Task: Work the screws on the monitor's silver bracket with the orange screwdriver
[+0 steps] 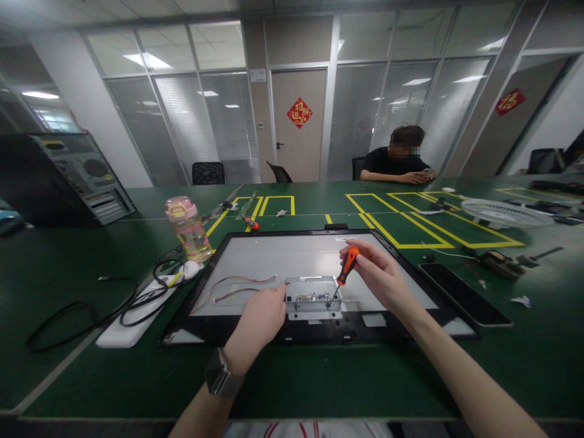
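Observation:
A black-framed monitor panel [260, 258] lies flat on the table with its silver back facing up. Fixed near its lower middle is a metal bracket [294, 292] with screw holes and a row of connectors. My left hand [262, 313], fingers curled together, grips the bracket's left edge; its fingertips are partly hidden. In my right hand [381, 274] is a screwdriver [349, 266] with an orange and black handle, held at the top by the fingers. It leans, and its tip meets the bracket's lower right part. Thin wires [237, 280] lie loose on the panel's left.
Left of the panel are a white power strip [137, 319], black cables [91, 322] and a pink-lidded bottle [187, 231]. A phone [463, 295] lies to the right, near a white fan cover [506, 212]. Across the green table [319, 377] sits a person [387, 161]; a computer case [82, 176] stands far left.

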### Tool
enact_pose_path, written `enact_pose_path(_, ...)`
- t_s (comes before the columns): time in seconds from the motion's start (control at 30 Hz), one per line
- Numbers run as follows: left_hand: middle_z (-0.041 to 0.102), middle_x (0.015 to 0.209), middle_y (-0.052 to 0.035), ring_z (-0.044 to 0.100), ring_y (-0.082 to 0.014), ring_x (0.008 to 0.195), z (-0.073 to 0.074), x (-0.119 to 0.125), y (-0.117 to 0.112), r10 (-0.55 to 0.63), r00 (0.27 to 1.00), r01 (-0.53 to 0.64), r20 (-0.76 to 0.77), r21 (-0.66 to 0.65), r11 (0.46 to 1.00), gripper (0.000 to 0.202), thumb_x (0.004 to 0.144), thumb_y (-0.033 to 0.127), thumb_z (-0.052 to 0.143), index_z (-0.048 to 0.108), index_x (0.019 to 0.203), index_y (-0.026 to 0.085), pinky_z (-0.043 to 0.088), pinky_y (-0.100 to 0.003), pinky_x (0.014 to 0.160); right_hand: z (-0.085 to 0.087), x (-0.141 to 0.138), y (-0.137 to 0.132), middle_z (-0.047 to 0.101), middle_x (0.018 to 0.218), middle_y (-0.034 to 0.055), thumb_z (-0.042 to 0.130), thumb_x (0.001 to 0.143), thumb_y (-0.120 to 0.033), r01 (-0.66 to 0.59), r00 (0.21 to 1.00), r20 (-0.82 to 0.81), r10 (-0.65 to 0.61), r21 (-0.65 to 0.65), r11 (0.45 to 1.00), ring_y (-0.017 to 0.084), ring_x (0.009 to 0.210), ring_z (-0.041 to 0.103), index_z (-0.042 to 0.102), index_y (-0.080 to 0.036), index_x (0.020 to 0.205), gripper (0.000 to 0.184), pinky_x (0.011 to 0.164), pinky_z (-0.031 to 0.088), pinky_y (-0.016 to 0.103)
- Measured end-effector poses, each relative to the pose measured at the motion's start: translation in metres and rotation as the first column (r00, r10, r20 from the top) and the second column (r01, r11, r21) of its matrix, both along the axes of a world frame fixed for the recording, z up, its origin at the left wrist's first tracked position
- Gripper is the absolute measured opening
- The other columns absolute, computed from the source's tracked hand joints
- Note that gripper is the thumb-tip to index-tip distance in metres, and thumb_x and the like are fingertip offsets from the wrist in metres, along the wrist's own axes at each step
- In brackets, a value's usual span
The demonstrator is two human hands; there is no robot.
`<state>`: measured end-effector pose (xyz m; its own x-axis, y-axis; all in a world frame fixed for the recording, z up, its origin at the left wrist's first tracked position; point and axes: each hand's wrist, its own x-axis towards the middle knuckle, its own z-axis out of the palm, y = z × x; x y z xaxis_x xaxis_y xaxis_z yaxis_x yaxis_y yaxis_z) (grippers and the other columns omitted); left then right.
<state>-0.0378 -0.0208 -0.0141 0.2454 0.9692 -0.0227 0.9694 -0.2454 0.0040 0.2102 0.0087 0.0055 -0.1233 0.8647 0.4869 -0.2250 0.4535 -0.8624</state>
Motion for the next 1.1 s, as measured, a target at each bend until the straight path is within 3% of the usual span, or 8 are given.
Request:
enact_pose_path(0.23, 0.069, 0.089, -0.0101, 0.069, -0.0237, 0.086, 0.0032, 0.0020, -0.0010, 0.019, 1.000, -0.019, -0.002, -0.021, 1.000, 0.025, 0.093, 0.014, 0.035, 0.056, 0.106, 0.016, 0.051, -0.033, 0.075, 0.0011, -0.0022, 0.0013, 0.067, 0.096, 0.0025, 0.076, 0.076, -0.042, 0.030, 0.999, -0.012, -0.029, 0.041, 0.999, 0.019, 0.081, 0.065, 0.074, -0.030, 0.090, 0.018, 0.078, 0.056, 0.037)
enact_pose_path(0.47, 0.070, 0.089, -0.0106, 0.070, -0.0261, 0.084, 0.0020, 0.0011, -0.0010, 0.002, 1.000, -0.002, -0.009, -0.002, 1.000, 0.024, 0.094, 0.016, 0.036, 0.056, 0.106, 0.017, 0.052, -0.035, 0.072, 0.0045, -0.0019, -0.0008, 0.071, 0.098, 0.0047, 0.069, 0.084, -0.043, -0.049, 0.998, -0.036, 0.048, -0.022, 0.999, 0.021, 0.092, 0.065, 0.071, -0.030, 0.107, 0.027, 0.086, 0.054, 0.040)
enact_pose_path(0.67, 0.070, 0.092, -0.0105, 0.069, -0.0243, 0.088, 0.0028, 0.0016, -0.0009, 0.014, 1.000, -0.014, -0.004, -0.025, 1.000, 0.023, 0.093, 0.015, 0.037, 0.056, 0.106, 0.017, 0.051, -0.033, 0.076, -0.0019, 0.0011, 0.0036, 0.068, 0.099, 0.0028, 0.074, 0.078, -0.043, 0.094, 0.995, 0.030, -0.096, 0.063, 0.994, 0.020, 0.087, 0.064, 0.075, -0.031, 0.092, 0.019, 0.082, 0.054, 0.039)
enact_pose_path(0.77, 0.070, 0.091, -0.0105, 0.069, -0.0242, 0.087, 0.0021, 0.0017, -0.0007, 0.018, 1.000, -0.018, -0.006, -0.023, 1.000, 0.024, 0.093, 0.015, 0.036, 0.056, 0.107, 0.017, 0.051, -0.033, 0.075, -0.0037, 0.0023, 0.0050, 0.071, 0.100, 0.0031, 0.073, 0.080, -0.043, 0.093, 0.995, 0.033, -0.095, 0.038, 0.995, 0.022, 0.093, 0.066, 0.074, -0.032, 0.100, 0.023, 0.089, 0.053, 0.041)
enact_pose_path(0.9, 0.070, 0.090, -0.0103, 0.069, -0.0245, 0.086, -0.0002, 0.0003, -0.0002, 0.002, 1.000, -0.002, 0.002, -0.006, 1.000, 0.025, 0.093, 0.015, 0.035, 0.056, 0.106, 0.017, 0.051, -0.034, 0.074, -0.0008, 0.0005, 0.0021, 0.074, 0.102, 0.0049, 0.068, 0.085, -0.043, 0.000, 1.000, 0.001, 0.000, 0.004, 1.000, 0.023, 0.098, 0.068, 0.071, -0.031, 0.111, 0.029, 0.094, 0.052, 0.046)
enact_pose_path(1.1, 0.070, 0.087, -0.0098, 0.069, -0.0251, 0.083, -0.0005, -0.0005, 0.0004, -0.009, 1.000, 0.008, 0.009, 0.016, 1.000, 0.024, 0.093, 0.015, 0.036, 0.056, 0.105, 0.017, 0.051, -0.034, 0.072, 0.0021, -0.0008, -0.0015, 0.068, 0.123, 0.0057, 0.065, 0.088, -0.035, -0.020, 0.998, 0.057, 0.017, 0.044, 0.999, 0.024, 0.103, 0.067, 0.068, -0.031, 0.117, 0.029, 0.095, 0.052, 0.045)
